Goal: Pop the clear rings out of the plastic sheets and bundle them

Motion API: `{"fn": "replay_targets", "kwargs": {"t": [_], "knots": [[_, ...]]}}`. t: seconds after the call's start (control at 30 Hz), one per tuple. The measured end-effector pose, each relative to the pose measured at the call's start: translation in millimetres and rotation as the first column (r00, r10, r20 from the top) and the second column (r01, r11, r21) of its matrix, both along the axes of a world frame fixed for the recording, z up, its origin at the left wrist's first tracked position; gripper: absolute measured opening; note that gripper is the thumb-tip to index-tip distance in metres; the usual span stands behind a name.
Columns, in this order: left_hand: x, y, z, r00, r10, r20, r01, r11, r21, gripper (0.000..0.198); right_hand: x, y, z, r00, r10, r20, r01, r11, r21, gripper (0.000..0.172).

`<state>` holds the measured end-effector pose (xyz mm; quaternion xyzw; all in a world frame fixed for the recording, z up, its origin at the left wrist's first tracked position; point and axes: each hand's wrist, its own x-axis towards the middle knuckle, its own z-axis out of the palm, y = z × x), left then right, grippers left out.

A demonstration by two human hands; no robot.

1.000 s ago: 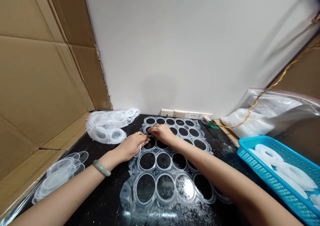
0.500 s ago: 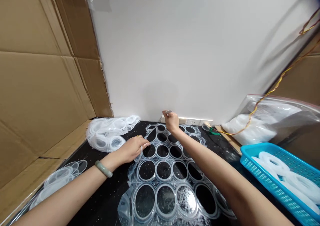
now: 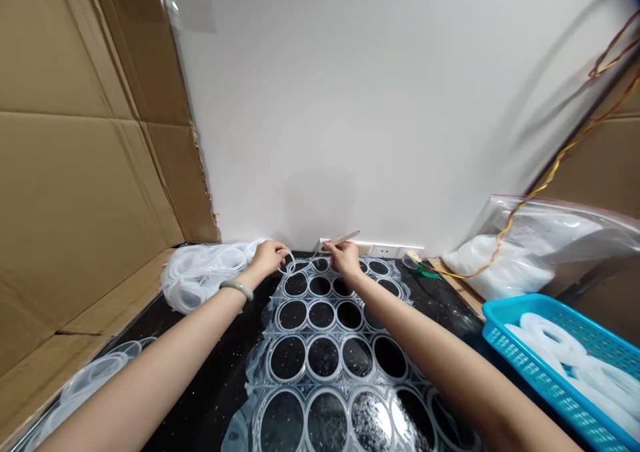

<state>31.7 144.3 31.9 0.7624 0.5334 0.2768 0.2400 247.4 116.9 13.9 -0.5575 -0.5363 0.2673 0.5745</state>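
Note:
A clear plastic sheet [image 3: 330,345] moulded with rows of round rings lies on the black speckled counter [image 3: 210,385]. At the sheet's far left corner my left hand [image 3: 269,257] is pinched on a thin clear ring [image 3: 290,261]. A pale green bangle [image 3: 237,288] sits on that wrist. My right hand [image 3: 344,257] rests closed on the sheet's far edge and grips a slim pen-like tool [image 3: 341,239] that points up and to the right.
A heap of loose clear rings [image 3: 200,275] lies at the back left; flat clear discs [image 3: 95,375] sit at the near left. A blue basket [image 3: 565,365] of white rings and a zip bag [image 3: 540,239] stand at the right. Cardboard walls [image 3: 85,172] close off the left.
My left hand has moved from the sheet's left middle edge to its far left corner and now pinches a ring. My right hand dropped back onto the far edge, still holding the tool.

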Motion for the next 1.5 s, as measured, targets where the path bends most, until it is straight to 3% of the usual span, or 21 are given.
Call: {"fn": "replay_targets", "kwargs": {"t": [0.13, 0.3, 0.53, 0.7, 0.77, 0.83, 0.9, 1.0, 1.07, 1.13, 1.2, 1.3, 1.4, 1.5], "knots": [[10.8, 26.1, -8.8, 0.994, 0.014, -0.109, -0.018, 0.999, -0.033, 0.012, 4.3, -10.9, -9.9, 0.982, 0.072, -0.176, -0.080, 0.996, -0.041, 0.040], [19.0, 28.4, -9.1, 0.961, -0.031, -0.273, 0.008, 0.996, -0.086, 0.009, 15.3, -17.5, -10.0, 0.946, 0.114, -0.303, -0.142, 0.987, -0.072, 0.036], [26.2, 24.8, 6.7, 0.870, 0.018, -0.493, -0.040, 0.999, -0.034, 0.032, 23.8, -27.1, -3.0, 0.946, 0.136, -0.295, -0.203, 0.956, -0.210, 0.019], [26.0, 24.1, 1.1, 0.894, 0.087, -0.439, -0.046, 0.994, 0.103, 0.013, 22.3, -34.4, 0.1, 0.899, 0.226, -0.375, -0.353, 0.881, -0.316, 0.020], [22.9, 23.4, -1.5, 0.921, 0.110, -0.373, -0.050, 0.984, 0.168, 0.006, 21.2, -32.3, 3.7, 0.875, 0.192, -0.445, -0.344, 0.893, -0.290, 0.022], [16.6, 21.7, -0.3, 0.947, 0.143, -0.287, -0.073, 0.968, 0.242, 0.009, 20.4, -26.4, 10.4, 0.849, 0.109, -0.518, -0.253, 0.943, -0.217, 0.022], [7.6, 18.0, 5.6, 0.967, 0.176, -0.185, -0.107, 0.938, 0.330, 0.014, 18.4, -18.1, 18.5, 0.818, 0.002, -0.575, -0.086, 0.989, -0.119, 0.023], [-7.4, 4.5, 20.9, 0.976, 0.218, -0.001, -0.188, 0.844, 0.502, 0.024, 7.1, -6.6, 23.9, 0.835, -0.067, -0.545, 0.100, 0.994, 0.031, 0.024], [-16.3, -10.7, 32.0, 0.968, 0.161, 0.191, -0.247, 0.721, 0.648, 0.024, -7.6, -1.8, 18.6, 0.916, 0.000, -0.400, 0.025, 0.998, 0.056, 0.023], [-23.5, -29.3, 41.2, 0.951, 0.013, 0.309, -0.253, 0.606, 0.754, 0.022, -25.0, 1.2, 7.4, 0.969, 0.127, -0.211, -0.133, 0.991, -0.016, 0.019], [-29.2, -47.8, 46.4, 0.954, -0.085, 0.288, -0.190, 0.573, 0.797, 0.022, -40.2, 3.9, -5.3, 0.969, 0.240, -0.067, -0.246, 0.963, -0.113, 0.013], [-34.9, -65.8, 42.5, 0.982, -0.141, 0.123, -0.004, 0.642, 0.767, 0.024, -51.4, 8.6, -18.2, 0.954, 0.300, 0.018, -0.292, 0.939, -0.184, 0.010], [-37.1, -66.8, 22.0, 0.949, -0.291, -0.119, 0.305, 0.754, 0.582, 0.024, -50.3, 12.1, -21.0, 0.949, 0.314, 0.016, -0.303, 0.927, -0.223, 0.012], [-35.3, -57.6, -7.2, 0.881, -0.422, -0.216, 0.474, 0.789, 0.390, 0.026, -46.8, 11.4, -18.6, 0.940, 0.341, -0.005, -0.331, 0.908, -0.256, 0.014]]}}
